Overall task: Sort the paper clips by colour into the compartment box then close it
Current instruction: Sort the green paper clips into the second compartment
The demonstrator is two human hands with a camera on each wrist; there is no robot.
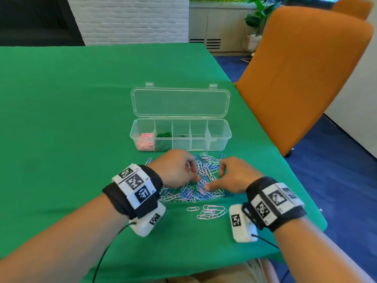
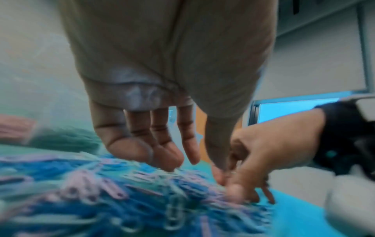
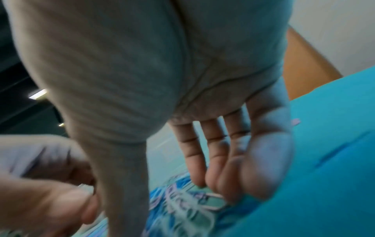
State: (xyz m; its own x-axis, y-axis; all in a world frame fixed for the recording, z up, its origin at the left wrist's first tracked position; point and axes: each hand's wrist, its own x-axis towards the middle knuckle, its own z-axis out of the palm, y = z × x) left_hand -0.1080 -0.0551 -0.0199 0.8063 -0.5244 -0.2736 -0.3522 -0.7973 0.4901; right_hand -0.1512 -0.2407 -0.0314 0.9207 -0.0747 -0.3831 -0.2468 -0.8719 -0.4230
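Observation:
The clear compartment box [image 1: 220, 137] stands with its lid [image 1: 180, 103] folded back. Pink clips [image 1: 145, 141] fill its leftmost compartment, green clips [image 1: 163, 139] the second, and a few dark ones [image 1: 182, 136] lie in the third. In front of the box lies a mixed pile of blue, pink and white clips [image 1: 206, 166]. My left hand [image 1: 193, 172] hangs over the pile's left side, fingers [image 2: 168, 157] loosely bent and brushing the clips. My right hand [image 1: 214, 178] is on the right side, thumb stretched left and fingers [image 3: 215, 173] touching the pile. Neither hand plainly holds a clip.
A small group of white and pink clips [image 1: 212, 212] lies apart, nearer to me. The green cloth [image 1: 71, 109] covers the table. An orange chair [image 1: 302, 78] stands close to the table's right edge. The box's two right compartments look bare.

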